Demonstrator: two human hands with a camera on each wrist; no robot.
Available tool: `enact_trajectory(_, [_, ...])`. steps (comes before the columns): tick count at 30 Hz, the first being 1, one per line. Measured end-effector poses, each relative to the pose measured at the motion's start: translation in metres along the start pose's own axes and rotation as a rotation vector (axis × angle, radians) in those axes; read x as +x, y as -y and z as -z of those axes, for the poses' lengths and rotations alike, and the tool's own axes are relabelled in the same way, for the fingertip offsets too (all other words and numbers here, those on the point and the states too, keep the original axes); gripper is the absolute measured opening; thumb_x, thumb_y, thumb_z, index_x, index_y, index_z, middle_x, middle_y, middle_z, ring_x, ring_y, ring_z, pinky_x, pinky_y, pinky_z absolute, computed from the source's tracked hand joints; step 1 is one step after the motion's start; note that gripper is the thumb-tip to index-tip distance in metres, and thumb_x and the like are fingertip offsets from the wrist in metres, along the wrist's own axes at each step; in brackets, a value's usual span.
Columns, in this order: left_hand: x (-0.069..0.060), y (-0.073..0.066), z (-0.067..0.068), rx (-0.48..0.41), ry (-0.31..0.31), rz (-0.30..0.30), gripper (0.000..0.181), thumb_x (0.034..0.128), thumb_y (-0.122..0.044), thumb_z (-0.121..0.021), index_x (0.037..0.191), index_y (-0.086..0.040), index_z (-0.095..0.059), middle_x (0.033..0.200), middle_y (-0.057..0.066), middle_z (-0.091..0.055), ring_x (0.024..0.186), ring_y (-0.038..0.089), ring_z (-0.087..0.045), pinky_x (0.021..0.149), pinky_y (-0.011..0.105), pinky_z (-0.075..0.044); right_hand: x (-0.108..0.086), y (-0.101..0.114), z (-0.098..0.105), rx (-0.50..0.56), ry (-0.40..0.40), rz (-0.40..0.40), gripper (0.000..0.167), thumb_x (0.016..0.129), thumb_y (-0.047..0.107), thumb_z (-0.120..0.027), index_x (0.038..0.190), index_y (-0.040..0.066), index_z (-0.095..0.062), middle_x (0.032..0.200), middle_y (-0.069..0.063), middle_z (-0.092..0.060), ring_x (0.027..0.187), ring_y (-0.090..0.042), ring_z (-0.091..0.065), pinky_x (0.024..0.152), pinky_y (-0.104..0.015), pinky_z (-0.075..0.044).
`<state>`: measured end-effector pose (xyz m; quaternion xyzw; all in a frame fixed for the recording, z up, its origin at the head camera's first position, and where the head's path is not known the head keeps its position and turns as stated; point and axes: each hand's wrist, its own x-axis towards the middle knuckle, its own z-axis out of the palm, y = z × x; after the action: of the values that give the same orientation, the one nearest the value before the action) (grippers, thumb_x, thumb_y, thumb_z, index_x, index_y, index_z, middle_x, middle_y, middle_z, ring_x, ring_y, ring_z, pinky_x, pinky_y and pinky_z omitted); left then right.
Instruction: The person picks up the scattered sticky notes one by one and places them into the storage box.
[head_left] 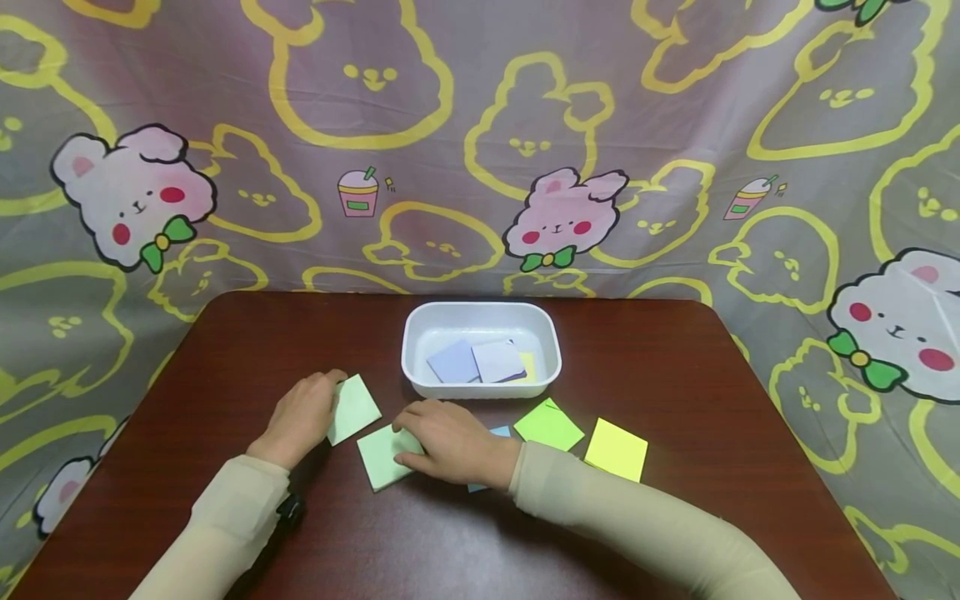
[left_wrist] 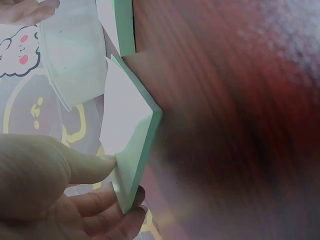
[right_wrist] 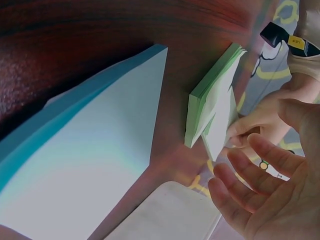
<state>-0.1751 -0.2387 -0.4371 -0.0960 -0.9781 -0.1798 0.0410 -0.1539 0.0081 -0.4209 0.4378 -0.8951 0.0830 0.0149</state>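
Note:
My left hand [head_left: 300, 417] pinches the edge of a pale green sticky-note pad [head_left: 354, 410]; in the left wrist view the thumb lies on top of this pad [left_wrist: 131, 125] and fingers are under its edge. A second pale green pad [head_left: 378, 460] lies just right of it, nearer the front. Over that second pad is my right hand [head_left: 450, 442], its fingers apart and loosely bent, holding nothing in the right wrist view. Whether its fingertips touch the pad cannot be told. Beneath the right wrist a blue pad [head_left: 501, 432] is partly hidden.
A white tub [head_left: 482, 390] behind the hands holds a lilac pad [head_left: 453, 362], a whitish pad [head_left: 498, 362] and a yellow piece [head_left: 529, 367]. A lime green pad [head_left: 549, 423] and a yellow pad [head_left: 618, 448] lie right of the hands, beside the right forearm. A patterned cloth hangs behind the table.

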Motion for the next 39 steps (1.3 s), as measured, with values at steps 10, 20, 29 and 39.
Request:
enact_trajectory(10, [0.0, 0.0, 0.001, -0.012, -0.017, 0.016, 0.027, 0.0956, 0.003, -0.055, 0.12, 0.0, -0.066, 0.098, 0.021, -0.069, 0.087, 0.036, -0.066, 0.067, 0.05, -0.052, 0.0, 0.0, 0.0, 0.008, -0.005, 0.007, 0.038, 0.095, 0.043, -0.068, 0.122, 0.016, -0.067, 0.116, 0.004, -0.068, 0.106, -0.014, -0.064, 0.088, -0.03, -0.053])
enact_trajectory(20, [-0.001, -0.001, 0.004, -0.029, -0.018, 0.032, 0.026, 0.0967, 0.002, -0.053, 0.118, -0.001, -0.068, 0.101, 0.022, -0.071, 0.082, 0.034, -0.066, 0.062, 0.047, -0.05, -0.002, -0.001, 0.002, 0.004, 0.005, -0.005, 0.039, 0.096, 0.044, -0.066, 0.123, 0.016, -0.067, 0.119, 0.004, -0.068, 0.108, -0.013, -0.065, 0.092, -0.03, -0.053])
enact_trajectory(29, [-0.002, 0.0, 0.006, -0.046, -0.008, 0.045, 0.027, 0.0966, 0.003, -0.053, 0.119, -0.002, -0.068, 0.107, 0.022, -0.071, 0.081, 0.033, -0.065, 0.061, 0.045, -0.05, -0.002, -0.001, 0.003, 0.002, 0.004, 0.001, 0.039, 0.096, 0.044, -0.066, 0.124, 0.016, -0.067, 0.118, 0.003, -0.068, 0.107, -0.013, -0.065, 0.092, -0.03, -0.053])
enact_trajectory(39, [-0.001, 0.0, 0.011, -0.088, -0.01, 0.041, 0.026, 0.0982, 0.003, -0.052, 0.119, -0.001, -0.068, 0.111, 0.023, -0.072, 0.082, 0.033, -0.066, 0.062, 0.045, -0.05, -0.002, -0.004, 0.004, -0.015, -0.009, 0.013, 0.039, 0.095, 0.043, -0.068, 0.122, 0.015, -0.067, 0.115, 0.004, -0.068, 0.102, -0.011, -0.065, 0.09, -0.029, -0.053])
